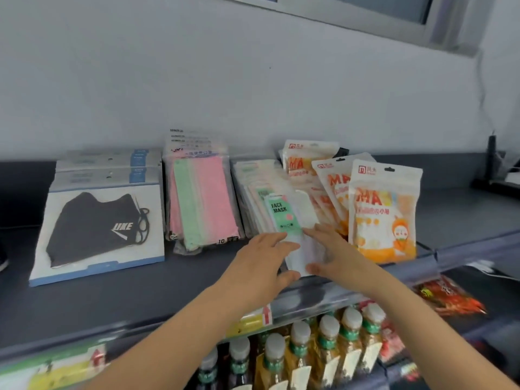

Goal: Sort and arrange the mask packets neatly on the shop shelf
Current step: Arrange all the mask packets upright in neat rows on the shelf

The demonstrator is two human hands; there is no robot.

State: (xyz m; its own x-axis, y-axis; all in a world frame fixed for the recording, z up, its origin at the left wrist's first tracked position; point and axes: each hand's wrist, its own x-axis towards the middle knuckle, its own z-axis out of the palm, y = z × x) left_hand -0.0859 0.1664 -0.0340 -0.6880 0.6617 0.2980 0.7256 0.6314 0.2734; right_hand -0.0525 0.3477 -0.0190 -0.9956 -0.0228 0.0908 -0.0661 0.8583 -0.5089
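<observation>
On the dark shelf (118,302) lie groups of mask packets. At the left is a stack of black-mask boxes (98,229). Beside it stand pink and green mask packets (202,204). A slanted pile of clear "FACE MASK" packets (281,212) lies in the middle, and orange packets (384,212) stand to its right. My left hand (261,263) rests on the lower left edge of the front FACE MASK packet with fingers spread. My right hand (329,251) touches its lower right edge, thumb under the bottom edge.
A grey wall rises behind the shelf. Below the shelf edge, with its price labels (253,319), stand several capped drink bottles (304,353). Red snack packets (450,296) lie lower right. A dark stand (492,170) sits at the far right of the shelf.
</observation>
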